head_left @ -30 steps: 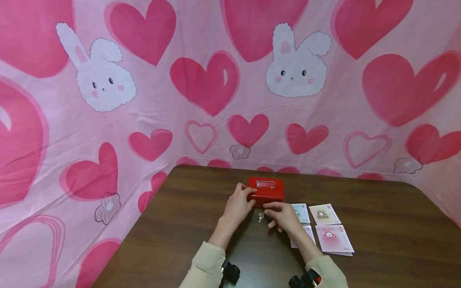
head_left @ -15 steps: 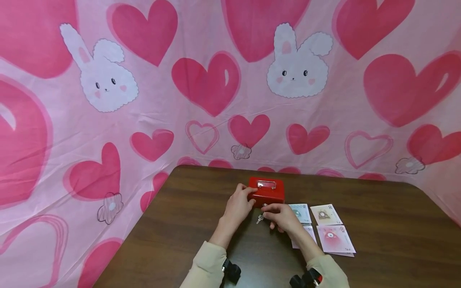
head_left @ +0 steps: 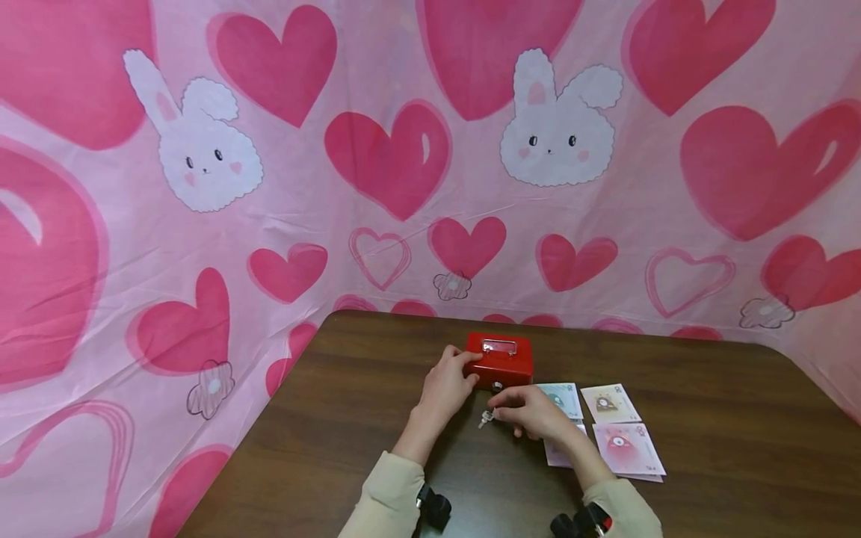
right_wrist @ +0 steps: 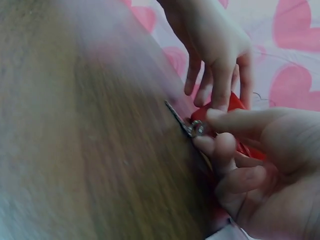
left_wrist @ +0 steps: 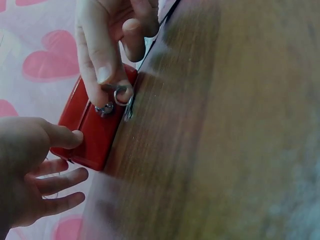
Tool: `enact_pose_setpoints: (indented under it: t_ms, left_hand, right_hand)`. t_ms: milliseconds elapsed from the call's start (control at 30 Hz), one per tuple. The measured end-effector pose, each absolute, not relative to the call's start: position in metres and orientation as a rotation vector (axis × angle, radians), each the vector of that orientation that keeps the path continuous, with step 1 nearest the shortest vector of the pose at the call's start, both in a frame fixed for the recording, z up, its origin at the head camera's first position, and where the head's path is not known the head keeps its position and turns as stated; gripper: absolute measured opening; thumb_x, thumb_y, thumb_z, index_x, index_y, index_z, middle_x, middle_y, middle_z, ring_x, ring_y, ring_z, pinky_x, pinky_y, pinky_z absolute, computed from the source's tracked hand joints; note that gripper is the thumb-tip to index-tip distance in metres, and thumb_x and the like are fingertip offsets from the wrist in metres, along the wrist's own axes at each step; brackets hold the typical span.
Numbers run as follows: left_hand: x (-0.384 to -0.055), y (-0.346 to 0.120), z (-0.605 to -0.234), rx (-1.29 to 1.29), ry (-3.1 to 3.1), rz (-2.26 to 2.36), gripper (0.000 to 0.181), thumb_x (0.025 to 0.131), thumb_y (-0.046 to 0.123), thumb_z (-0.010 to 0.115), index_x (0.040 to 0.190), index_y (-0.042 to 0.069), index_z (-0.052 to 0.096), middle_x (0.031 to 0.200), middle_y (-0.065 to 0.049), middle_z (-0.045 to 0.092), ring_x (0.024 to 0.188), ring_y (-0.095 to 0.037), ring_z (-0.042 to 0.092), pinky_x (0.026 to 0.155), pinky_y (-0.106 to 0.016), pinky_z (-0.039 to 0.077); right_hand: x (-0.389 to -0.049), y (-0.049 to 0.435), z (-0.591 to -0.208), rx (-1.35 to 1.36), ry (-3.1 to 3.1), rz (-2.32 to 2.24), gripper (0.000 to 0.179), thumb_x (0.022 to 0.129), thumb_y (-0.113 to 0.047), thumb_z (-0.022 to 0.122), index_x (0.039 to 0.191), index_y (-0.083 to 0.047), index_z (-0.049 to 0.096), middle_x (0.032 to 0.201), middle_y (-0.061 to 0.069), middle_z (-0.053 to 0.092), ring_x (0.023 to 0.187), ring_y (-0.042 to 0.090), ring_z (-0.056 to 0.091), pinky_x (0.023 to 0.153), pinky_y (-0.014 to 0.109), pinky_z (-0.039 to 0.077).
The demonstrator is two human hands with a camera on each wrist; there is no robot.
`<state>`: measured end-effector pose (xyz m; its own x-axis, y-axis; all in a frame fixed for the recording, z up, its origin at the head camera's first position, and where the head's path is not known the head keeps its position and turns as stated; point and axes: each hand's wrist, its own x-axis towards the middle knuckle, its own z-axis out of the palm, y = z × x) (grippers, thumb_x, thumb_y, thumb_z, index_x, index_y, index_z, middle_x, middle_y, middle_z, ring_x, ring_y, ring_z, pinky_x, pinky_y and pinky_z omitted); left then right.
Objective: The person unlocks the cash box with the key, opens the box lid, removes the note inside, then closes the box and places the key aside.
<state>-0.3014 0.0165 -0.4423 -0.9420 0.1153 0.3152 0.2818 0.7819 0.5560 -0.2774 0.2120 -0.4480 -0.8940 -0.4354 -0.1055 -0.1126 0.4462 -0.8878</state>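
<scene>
A small red cash box [head_left: 511,366] with a metal handle on its lid stands near the far side of the table. My left hand [head_left: 442,385] grips its left end, index finger on the lid and thumb against the front; the other fingers spread loosely in the left wrist view. Just in front of the box, my right hand [head_left: 531,412] pinches a small ring [left_wrist: 120,96] between thumb and index finger. Silvery keys [head_left: 486,419] dangle from that ring, apart from the round lock [left_wrist: 104,109] on the box's front. In the right wrist view one key [right_wrist: 175,114] points away from the fingertips.
To the right of the box lie several colourful printed notes: a teal one [head_left: 566,394], a beige one [head_left: 612,403] and a pink stack [head_left: 627,450]. My right forearm partly covers another. A pink heart-patterned cloth [head_left: 390,254] hangs behind the wooden table [head_left: 726,441].
My right hand has drawn back slightly from the box's front, toward me, with the keys, and the lock now shows. The keys have swung. The left hand keeps its hold.
</scene>
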Motion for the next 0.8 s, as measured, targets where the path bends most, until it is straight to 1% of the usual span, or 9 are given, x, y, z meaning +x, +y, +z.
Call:
enact_pose_setpoints:
  t_ms: [100,333,567,800]
  left_hand:
    - [-0.302,0.017,-0.443,-0.305,-2.709,-0.910,0.037,0.090,0.018,0.073,0.126,0.024,0.070,0.109,-0.004,0.059,0.089,-0.020,0.064,0.082,-0.037,0.057]
    - [-0.303,0.017,-0.442,-0.310,-2.710,-0.901,0.037,0.090,0.018,0.073,0.126,0.024,0.070,0.108,-0.004,0.059,0.087,-0.019,0.063,0.078,-0.036,0.056]
    - [-0.301,0.017,-0.440,-0.301,-2.718,-0.904,0.036,0.089,0.019,0.074,0.125,0.024,0.070,0.106,-0.004,0.059,0.084,-0.019,0.062,0.077,-0.036,0.056]
    - [-0.302,0.016,-0.443,-0.303,-2.720,-0.895,0.037,0.089,0.020,0.074,0.125,0.025,0.070,0.106,-0.004,0.059,0.084,-0.019,0.062,0.076,-0.036,0.056]
  right_hand:
    - [-0.278,0.217,-0.446,-0.580,2.378,-1.363,0.023,0.093,-0.021,0.069,0.112,-0.010,0.072,0.075,0.009,0.065,0.049,0.013,0.051,0.042,0.022,0.038]
    - [-0.274,0.221,-0.436,-0.749,2.326,-1.202,0.015,0.093,-0.017,0.068,0.106,-0.011,0.073,0.073,0.007,0.065,0.048,0.012,0.053,0.040,0.024,0.044]
    - [-0.266,0.212,-0.429,-0.798,2.298,-1.048,0.006,0.092,-0.016,0.069,0.095,-0.015,0.073,0.070,0.004,0.064,0.050,0.014,0.053,0.039,0.024,0.043]
    - [-0.263,0.210,-0.427,-0.777,2.302,-1.008,0.006,0.089,-0.016,0.072,0.095,-0.018,0.072,0.070,0.001,0.063,0.052,0.013,0.053,0.039,0.023,0.042]
